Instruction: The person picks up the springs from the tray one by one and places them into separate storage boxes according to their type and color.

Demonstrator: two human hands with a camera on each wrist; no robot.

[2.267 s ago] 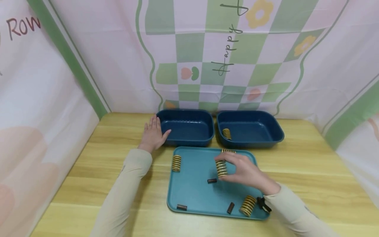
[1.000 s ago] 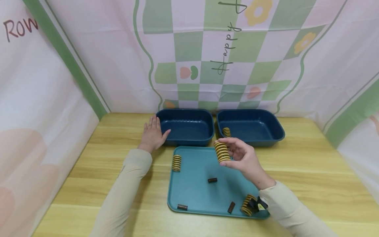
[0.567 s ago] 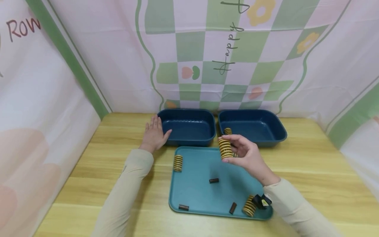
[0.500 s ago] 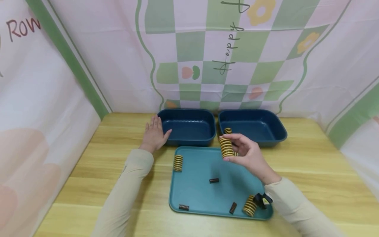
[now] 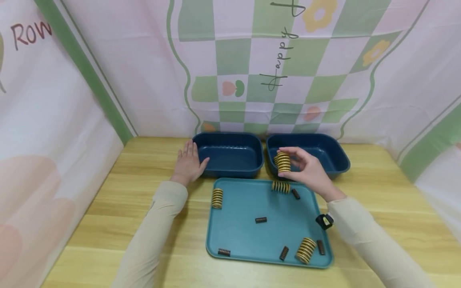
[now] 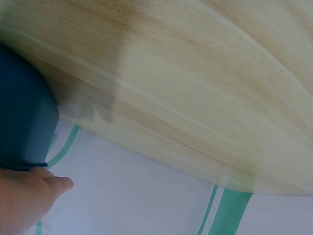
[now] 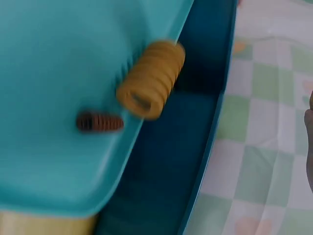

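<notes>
My right hand (image 5: pixel 314 174) pinches a large yellow coil spring (image 5: pixel 283 162) between thumb and fingers, over the near left corner of the right blue bin (image 5: pixel 333 158). Behind it, another yellow spring (image 5: pixel 275 160) inside that bin is mostly hidden. My left hand (image 5: pixel 187 164) lies with straight fingers against the left side of the left blue bin (image 5: pixel 230 174); the left wrist view shows its fingers (image 6: pixel 36 183) at the bin's rim. In the right wrist view, a yellow spring (image 7: pixel 151 81) and a small dark spring (image 7: pixel 100 122) lie on the teal tray (image 7: pixel 49 68).
On the tray in front of the bins are yellow springs at the left edge (image 5: pixel 217 198), back edge (image 5: pixel 281 187) and near right corner (image 5: pixel 305 251). Several small dark springs (image 5: pixel 261 220) lie scattered there. A printed cloth (image 5: pixel 230 60) hangs behind the wooden table (image 5: pixel 108 224).
My right hand has raised the yellow spring from over the tray and carried it forward and right to above the right bin. My left hand stays at the left bin.
</notes>
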